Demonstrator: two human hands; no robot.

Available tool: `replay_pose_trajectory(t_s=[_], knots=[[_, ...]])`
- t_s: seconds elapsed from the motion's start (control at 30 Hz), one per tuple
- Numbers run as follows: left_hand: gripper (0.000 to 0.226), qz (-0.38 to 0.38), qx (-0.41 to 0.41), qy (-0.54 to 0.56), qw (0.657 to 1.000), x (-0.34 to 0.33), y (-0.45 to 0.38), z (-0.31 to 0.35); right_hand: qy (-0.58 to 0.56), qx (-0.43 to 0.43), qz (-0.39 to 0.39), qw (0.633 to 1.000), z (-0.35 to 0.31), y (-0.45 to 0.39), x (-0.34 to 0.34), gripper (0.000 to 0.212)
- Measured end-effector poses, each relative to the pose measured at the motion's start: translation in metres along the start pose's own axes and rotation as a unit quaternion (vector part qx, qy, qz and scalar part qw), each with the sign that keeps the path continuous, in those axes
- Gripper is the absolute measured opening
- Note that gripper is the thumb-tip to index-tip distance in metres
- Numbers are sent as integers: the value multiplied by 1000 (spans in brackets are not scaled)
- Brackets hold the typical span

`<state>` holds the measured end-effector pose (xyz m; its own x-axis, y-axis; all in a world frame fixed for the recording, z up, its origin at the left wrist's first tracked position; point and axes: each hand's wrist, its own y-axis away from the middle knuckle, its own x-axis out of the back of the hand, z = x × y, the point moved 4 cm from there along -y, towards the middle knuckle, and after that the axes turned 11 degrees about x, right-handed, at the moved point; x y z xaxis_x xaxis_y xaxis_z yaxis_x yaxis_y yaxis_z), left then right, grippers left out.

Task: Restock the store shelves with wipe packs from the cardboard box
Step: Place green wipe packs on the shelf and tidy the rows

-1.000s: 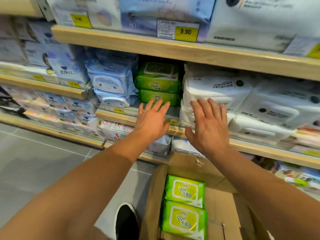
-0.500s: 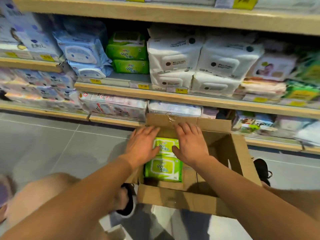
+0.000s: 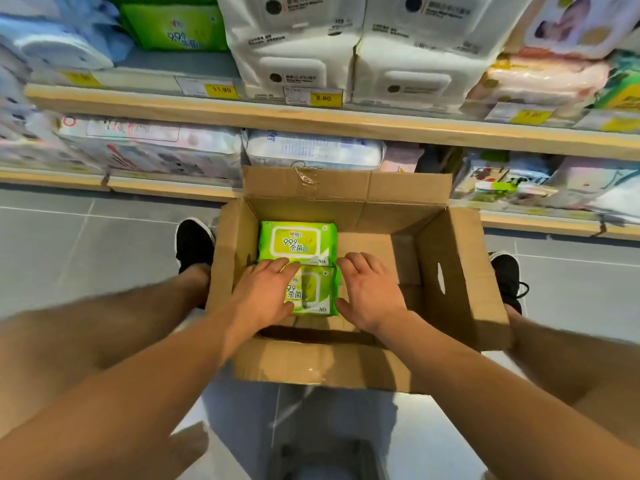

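Observation:
An open cardboard box (image 3: 446, 271) stands on the floor between my feet. Two green wipe packs lie flat in its left half: a far pack (image 3: 298, 242) and a near pack (image 3: 311, 292). My left hand (image 3: 266, 296) rests flat on the near pack's left side, fingers spread over its top. At that pack's right edge sits my right hand (image 3: 370, 292), thumb against it, fingers apart. Neither hand has lifted it. Matching green packs (image 3: 176, 26) sit on the shelf at the upper left.
Wooden shelves (image 3: 311, 119) run across the view, packed with white packs (image 3: 294, 64) and other wipes, with yellow price tags on the edge. The box's flaps stand up on all sides. My black shoes (image 3: 194, 244) (image 3: 505, 275) flank the box on grey floor tiles.
My hands came down from the shelf into the box and slid from the far pack to the near one. The view tilted downward and closer to the box.

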<state>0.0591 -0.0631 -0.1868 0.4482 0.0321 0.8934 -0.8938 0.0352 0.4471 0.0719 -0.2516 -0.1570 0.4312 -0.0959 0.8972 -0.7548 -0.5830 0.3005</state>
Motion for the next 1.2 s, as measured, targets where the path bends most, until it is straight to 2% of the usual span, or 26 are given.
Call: replay_pose_trajectory(t_s=[0.2, 0.3, 0.43, 0.63, 0.7, 0.77, 0.9, 0.97, 1.03, 1.1, 1.2], knots=[[89, -64, 12, 0, 998, -35, -34, -3, -44, -13, -64, 997, 16, -22, -40, 72], [97, -113, 45, 14, 992, -58, -50, -14, -57, -20, -93, 994, 22, -31, -58, 72], [99, -130, 81, 23, 988, -81, -58, -17, -69, -28, -122, 990, 30, -38, -77, 70], [99, -66, 87, -39, 993, -81, -61, -1, -68, -39, -131, 988, 48, -40, -86, 72], [97, -50, 51, -16, 997, -80, -62, 16, -55, -40, -111, 992, 57, -39, -83, 72], [95, 2, -6, 0, 1000, -82, -60, 42, -47, -46, -113, 991, 67, -38, -82, 79], [85, -29, -80, 68, 994, -81, -75, 78, -46, -61, -185, 980, 87, -39, -89, 90], [70, -48, -58, 106, 991, -65, -92, 66, -54, -59, -212, 974, 90, -43, -95, 93], [62, 25, -22, 127, 991, -38, -111, 41, -63, -52, -220, 972, 89, -50, -98, 95], [69, 71, 28, 97, 992, -26, -129, 15, -61, -43, -223, 972, 87, -56, -99, 94], [82, 27, 52, 14, 998, -32, -145, 0, -15, -36, -211, 977, 82, -55, -97, 85]])
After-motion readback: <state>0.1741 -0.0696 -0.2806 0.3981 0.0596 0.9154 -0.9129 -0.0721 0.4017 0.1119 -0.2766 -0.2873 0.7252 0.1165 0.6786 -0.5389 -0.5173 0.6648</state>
